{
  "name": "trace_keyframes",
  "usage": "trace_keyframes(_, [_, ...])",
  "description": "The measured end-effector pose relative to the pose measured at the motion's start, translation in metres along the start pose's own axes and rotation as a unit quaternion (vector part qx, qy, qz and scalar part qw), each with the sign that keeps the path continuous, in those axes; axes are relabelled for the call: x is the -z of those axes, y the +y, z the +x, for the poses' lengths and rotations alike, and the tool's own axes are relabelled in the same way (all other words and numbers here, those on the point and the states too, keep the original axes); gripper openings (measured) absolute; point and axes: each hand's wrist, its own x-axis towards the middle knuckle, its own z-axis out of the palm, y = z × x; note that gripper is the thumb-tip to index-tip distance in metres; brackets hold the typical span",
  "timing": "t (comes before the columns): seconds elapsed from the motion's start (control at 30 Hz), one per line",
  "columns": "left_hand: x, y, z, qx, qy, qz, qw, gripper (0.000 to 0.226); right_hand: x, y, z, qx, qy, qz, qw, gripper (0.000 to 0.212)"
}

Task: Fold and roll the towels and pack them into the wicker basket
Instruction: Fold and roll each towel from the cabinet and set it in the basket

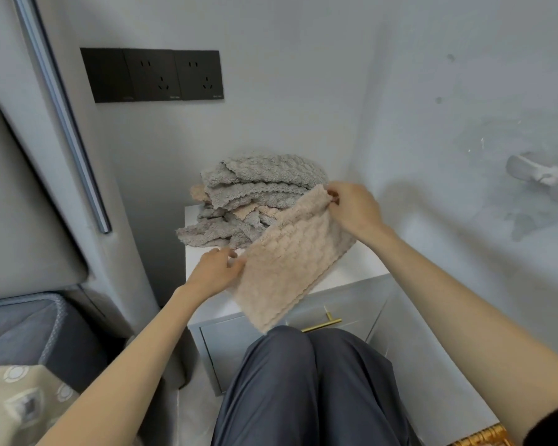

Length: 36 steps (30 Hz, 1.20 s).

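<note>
- Where the wall rises behind the cabinet's rear left corner, a black socket panel [152, 75] is mounted, well above the cabinet top [195, 220].
- Over the front left part of the white cabinet top, the left hand [215, 272] is held with its thumb and fingers pinched on the lower left corner of the beige towel [290, 262].
- A loose pile of towels [255, 194], grey with some beige, is heaped unfolded toward the rear edge of the cabinet top, close to the back wall.
- The beige towel is spread on a slant between the two hands, in front of the pile. Its lower end is draped past the front edge of the cabinet top, just above the knees in dark grey trousers [303, 381].
- A brass handle [326, 321] is fixed to the drawer front below the front edge and is partly hidden by the knees.
- Toward the rear right of the cabinet top, the right hand [355, 207] is raised just beside the pile, with the towel's upper right corner gripped between thumb and fingertips.
- Only a strip of the wicker basket [484, 437] is shown, at the bottom right, under the right forearm. What is inside cannot be told.
- A white fitting [545, 180] is attached to the right wall.
</note>
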Motion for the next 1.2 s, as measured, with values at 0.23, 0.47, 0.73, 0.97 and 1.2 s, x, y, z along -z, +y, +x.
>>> trace_keyframes(0.23, [0.002,-0.006,-0.016,0.022,-0.045,-0.086,0.995,0.031,-0.019,-0.059,0.048,0.067,-0.01,0.139,0.988,0.03])
trace_keyframes(0.47, [-0.002,-0.002,-0.031,0.04,-0.025,-0.043,0.998,0.042,-0.042,-0.067,0.032,0.141,-0.142,0.147,0.969,0.053])
trace_keyframes(0.73, [-0.005,0.002,-0.044,-0.199,0.058,0.019,0.978,0.019,-0.048,-0.034,-0.032,0.165,-0.19,0.15,0.956,0.017])
trace_keyframes(0.97, [-0.009,-0.008,-0.05,-0.219,-0.007,0.063,0.974,0.048,-0.064,-0.004,-0.085,0.188,-0.339,0.044,0.921,0.04])
trace_keyframes(1.2, [-0.009,-0.01,-0.054,-0.226,0.009,0.076,0.971,0.053,-0.066,0.013,-0.099,0.219,-0.265,0.027,0.939,0.021])
